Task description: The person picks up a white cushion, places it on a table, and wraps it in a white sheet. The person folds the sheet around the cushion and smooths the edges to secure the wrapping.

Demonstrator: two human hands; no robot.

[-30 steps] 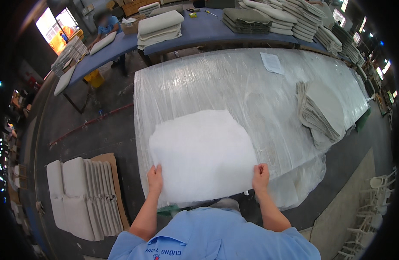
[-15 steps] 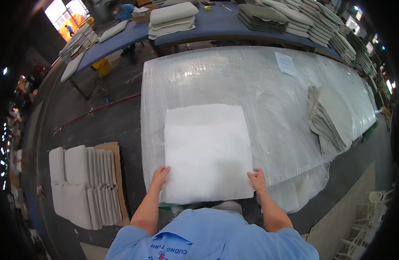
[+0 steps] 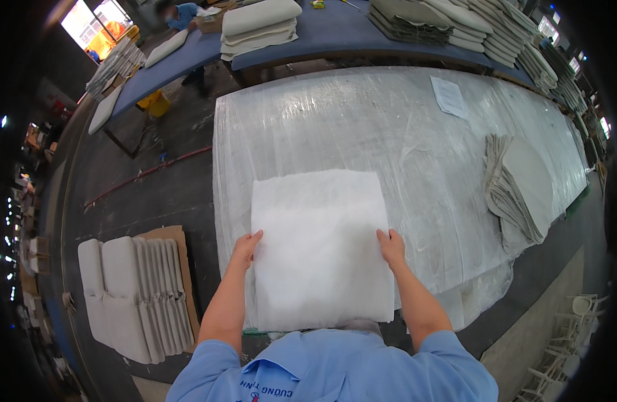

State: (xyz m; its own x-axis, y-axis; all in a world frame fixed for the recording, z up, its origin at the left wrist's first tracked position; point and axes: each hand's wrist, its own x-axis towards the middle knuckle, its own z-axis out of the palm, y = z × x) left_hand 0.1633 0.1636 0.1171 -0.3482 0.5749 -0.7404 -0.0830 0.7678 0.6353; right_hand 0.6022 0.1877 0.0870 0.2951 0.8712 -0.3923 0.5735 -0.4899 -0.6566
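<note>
A square white padding sheet with soft, fuzzy edges lies before me, its near edge close to my shirt. My left hand is closed on its left side, thumb on top. On the opposite side my right hand grips the edge in the same way, at about the same height. The fingers under the sheet are hidden. Beneath it is a large flat stack wrapped in clear plastic film; I cannot tell whether the sheet rests fully on it.
Grey-white fabric covers lie on the wrapped stack at right, with a paper sheet farther back. Cushions stand on cardboard on the floor at left. Blue tables hold cushion piles; a co-worker is beyond. White chairs are at lower right.
Both hands have moved farther up along the sheet's sides, away from my body. The sheet sits slightly nearer to me, and my view has shifted a little.
</note>
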